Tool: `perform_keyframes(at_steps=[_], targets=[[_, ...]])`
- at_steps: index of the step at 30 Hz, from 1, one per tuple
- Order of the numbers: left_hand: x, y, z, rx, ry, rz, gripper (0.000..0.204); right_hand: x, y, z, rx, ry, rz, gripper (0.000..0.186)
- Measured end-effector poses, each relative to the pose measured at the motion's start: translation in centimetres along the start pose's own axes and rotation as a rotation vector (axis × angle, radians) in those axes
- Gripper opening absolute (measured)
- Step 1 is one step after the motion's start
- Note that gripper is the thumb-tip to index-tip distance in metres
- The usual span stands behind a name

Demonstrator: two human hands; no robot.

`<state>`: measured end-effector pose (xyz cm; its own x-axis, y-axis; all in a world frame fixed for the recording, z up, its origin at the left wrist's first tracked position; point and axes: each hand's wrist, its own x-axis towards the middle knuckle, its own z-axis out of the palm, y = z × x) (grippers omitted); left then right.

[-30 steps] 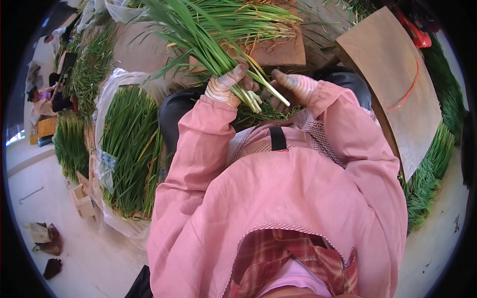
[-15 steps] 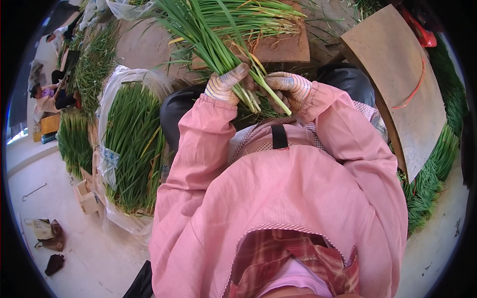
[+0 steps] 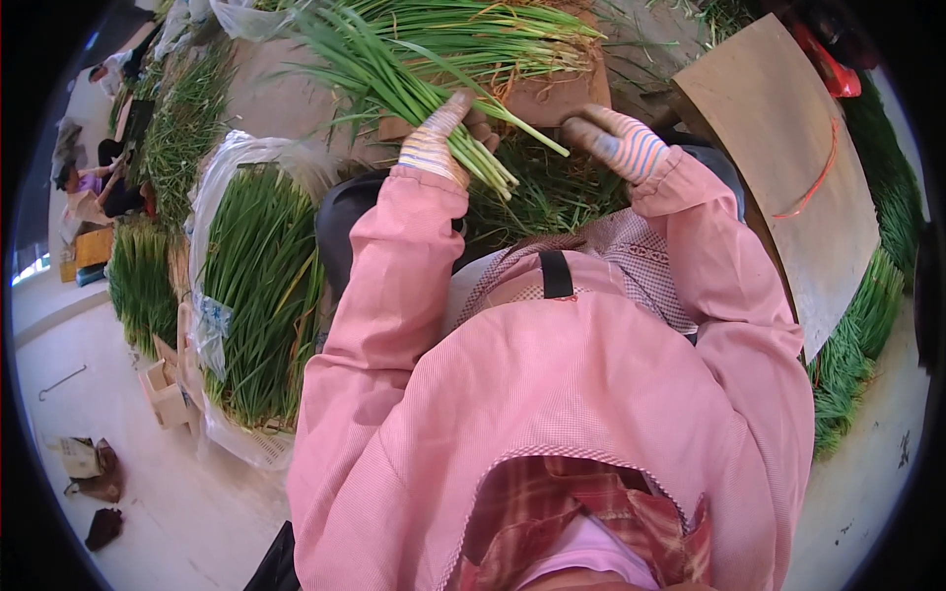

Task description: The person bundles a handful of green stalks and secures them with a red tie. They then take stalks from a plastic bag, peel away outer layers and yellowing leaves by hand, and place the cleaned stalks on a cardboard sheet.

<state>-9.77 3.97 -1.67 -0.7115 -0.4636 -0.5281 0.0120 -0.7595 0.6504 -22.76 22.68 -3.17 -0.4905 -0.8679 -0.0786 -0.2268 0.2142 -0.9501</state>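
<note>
My left hand (image 3: 442, 141), in a striped glove with soiled fingertips, is closed around a bunch of long green stalks with pale ends, which look like garlic chives (image 3: 394, 84). The leafy tops point up and left, and the cut ends stick out below the fist. One thicker stalk (image 3: 537, 136) slants away from the bunch to the right. My right hand (image 3: 613, 141), gloved alike, is apart from the bunch, its fingers stretched left near that stalk's end. Nothing shows in it. Beyond my hands, more garlic chives (image 3: 493, 34) lie on a wooden board (image 3: 552, 98).
Loose greens (image 3: 552, 187) lie between my knees. On the left stands a plastic-lined basket (image 3: 212, 217) packed with upright greens. A tilted board (image 3: 798, 167) with a red string (image 3: 820, 177) is at my right, with stacked greens (image 3: 862, 345) behind. Two people sit far left.
My right hand has drawn away from the bunch to the right and slightly up. My left hand, still gripping the chives, has shifted slightly. The thicker stalk's end now sits higher.
</note>
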Motion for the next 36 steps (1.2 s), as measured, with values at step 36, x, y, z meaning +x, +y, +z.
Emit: perform_keyframes(at_steps=[36], targets=[[-0.4, 4.1, 1.0, -0.233, -0.304, 0.402, 0.03, -1.2, 1.1, 3.3, -0.476, 0.044, -0.094, 0.039]])
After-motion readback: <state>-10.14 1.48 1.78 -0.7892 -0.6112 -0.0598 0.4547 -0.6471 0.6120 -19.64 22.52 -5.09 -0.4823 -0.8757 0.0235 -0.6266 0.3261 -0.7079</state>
